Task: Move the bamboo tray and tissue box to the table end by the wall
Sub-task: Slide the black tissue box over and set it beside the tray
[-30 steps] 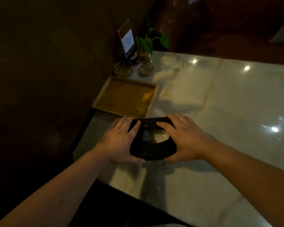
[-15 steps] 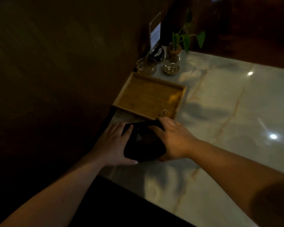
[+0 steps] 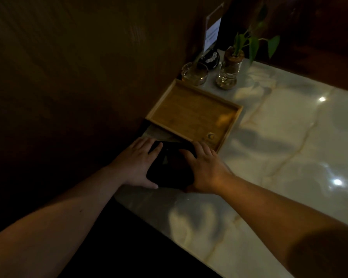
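Nearest, left hand point(image 3: 138, 164) and right hand point(image 3: 204, 169) clamp the dark rectangular tissue box point(image 3: 170, 167) between them on the pale marble table point(image 3: 289, 157) | box touches the shallow rectangular bamboo tray point(image 3: 193, 113) | tray beside the dark wall point(image 3: 78, 67) | beyond tray: glass plant vase point(image 3: 229, 71)

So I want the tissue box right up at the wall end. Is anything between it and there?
Yes. The bamboo tray lies directly ahead of the black tissue box, its near rim at the box's far edge. Both hands hold the box: left hand, right hand.
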